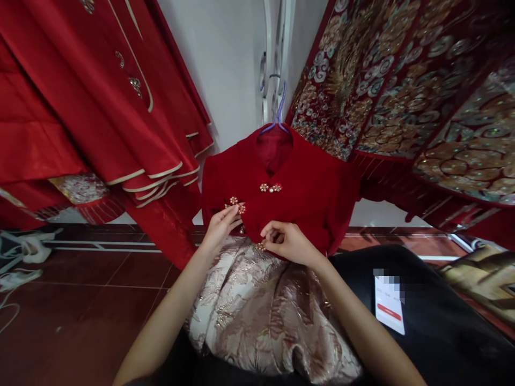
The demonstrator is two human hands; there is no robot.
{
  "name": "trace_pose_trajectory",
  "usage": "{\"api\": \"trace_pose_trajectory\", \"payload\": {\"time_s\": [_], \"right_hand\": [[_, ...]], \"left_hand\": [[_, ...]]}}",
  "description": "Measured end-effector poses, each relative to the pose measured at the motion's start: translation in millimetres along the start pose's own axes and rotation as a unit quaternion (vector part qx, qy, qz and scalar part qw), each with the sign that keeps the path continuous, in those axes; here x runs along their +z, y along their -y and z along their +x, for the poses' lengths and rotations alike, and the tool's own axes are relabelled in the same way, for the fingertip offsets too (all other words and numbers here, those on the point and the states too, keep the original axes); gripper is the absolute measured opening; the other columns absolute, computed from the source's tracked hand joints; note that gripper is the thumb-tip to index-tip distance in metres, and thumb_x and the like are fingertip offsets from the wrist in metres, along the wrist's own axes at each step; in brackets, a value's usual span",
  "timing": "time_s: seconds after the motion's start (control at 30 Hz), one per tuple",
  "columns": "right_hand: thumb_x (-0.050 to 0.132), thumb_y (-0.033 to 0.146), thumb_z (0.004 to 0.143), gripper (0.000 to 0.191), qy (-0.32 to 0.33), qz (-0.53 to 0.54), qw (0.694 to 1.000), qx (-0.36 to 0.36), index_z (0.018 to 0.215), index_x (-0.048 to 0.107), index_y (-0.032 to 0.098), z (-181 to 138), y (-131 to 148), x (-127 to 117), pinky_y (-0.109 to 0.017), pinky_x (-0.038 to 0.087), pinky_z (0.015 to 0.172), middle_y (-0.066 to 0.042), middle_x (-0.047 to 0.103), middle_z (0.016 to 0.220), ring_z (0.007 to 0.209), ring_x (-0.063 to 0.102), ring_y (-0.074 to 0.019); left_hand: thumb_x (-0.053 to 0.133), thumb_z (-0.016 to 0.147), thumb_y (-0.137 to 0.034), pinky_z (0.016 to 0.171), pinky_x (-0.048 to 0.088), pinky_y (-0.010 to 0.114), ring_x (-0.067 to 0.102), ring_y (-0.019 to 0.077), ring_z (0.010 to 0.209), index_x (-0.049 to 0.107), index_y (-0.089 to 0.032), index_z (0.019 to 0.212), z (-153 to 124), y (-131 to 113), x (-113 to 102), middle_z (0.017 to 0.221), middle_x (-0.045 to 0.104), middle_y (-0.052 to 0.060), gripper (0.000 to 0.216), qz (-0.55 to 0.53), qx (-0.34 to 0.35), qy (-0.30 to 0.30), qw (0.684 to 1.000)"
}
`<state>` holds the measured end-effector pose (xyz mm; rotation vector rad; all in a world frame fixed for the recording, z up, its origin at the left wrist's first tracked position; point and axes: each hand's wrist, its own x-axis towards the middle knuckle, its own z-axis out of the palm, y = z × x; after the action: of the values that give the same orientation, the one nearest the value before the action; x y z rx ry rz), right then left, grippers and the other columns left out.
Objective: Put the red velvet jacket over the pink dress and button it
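Observation:
A red dress with a shiny patterned skirt hangs in front of me on a purple hanger. My left hand is closed in a pinch at a jewelled flower button on the left edge of its top. One more flower button sits just above those fingers. My right hand is curled at the hem of the top, thumb and fingers together, beside a lower jewelled button; what it grips is hidden. A jewelled clasp lies fastened below the collar.
Red garments with pale piping hang at the left, and sequined ones at the right. A phone lies on a black padded seat. White shoes and a cable are on the left.

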<state>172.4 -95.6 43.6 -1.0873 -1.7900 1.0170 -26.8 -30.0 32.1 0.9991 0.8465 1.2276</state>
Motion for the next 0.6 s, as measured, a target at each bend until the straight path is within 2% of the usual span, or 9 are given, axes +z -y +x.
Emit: {"api": "trace_pose_trajectory", "payload": {"time_s": [0.17,0.4,0.6], "right_hand": [[0.061,0.017,0.072,0.01,0.005,-0.002,1.0,-0.01,0.082,0.062,0.017,0,-1,0,-0.02,0.044,0.057,0.001,0.062,0.071,0.063,0.056,-0.0089],[0.061,0.017,0.074,0.01,0.005,-0.003,1.0,-0.025,0.084,0.061,0.018,0,-3,2,-0.02,0.043,0.057,0.001,0.061,0.072,0.063,0.055,-0.0087],[0.061,0.018,0.075,0.01,0.0,-0.008,1.0,-0.023,0.086,0.061,0.018,0,0,0,-0.02,0.043,0.057,0.002,0.06,0.071,0.063,0.055,-0.0086]], "left_hand": [[0.076,0.073,-0.023,0.094,0.048,0.027,0.068,0.0122,0.087,0.073,-0.016,0.101,-1,-6,1,0.097,0.075,0.006,0.029,-0.056,-0.041,-0.016,0.997],[0.07,0.072,-0.014,0.078,0.051,0.02,0.066,0.0086,0.076,0.074,-0.015,0.087,3,-11,9,0.086,0.074,0.003,0.016,-0.075,-0.07,-0.078,0.992],[0.066,0.071,-0.011,0.07,0.05,0.017,0.064,0.0075,0.07,0.073,-0.015,0.087,7,-9,18,0.081,0.073,0.002,0.018,-0.081,-0.071,-0.114,0.988]]}}
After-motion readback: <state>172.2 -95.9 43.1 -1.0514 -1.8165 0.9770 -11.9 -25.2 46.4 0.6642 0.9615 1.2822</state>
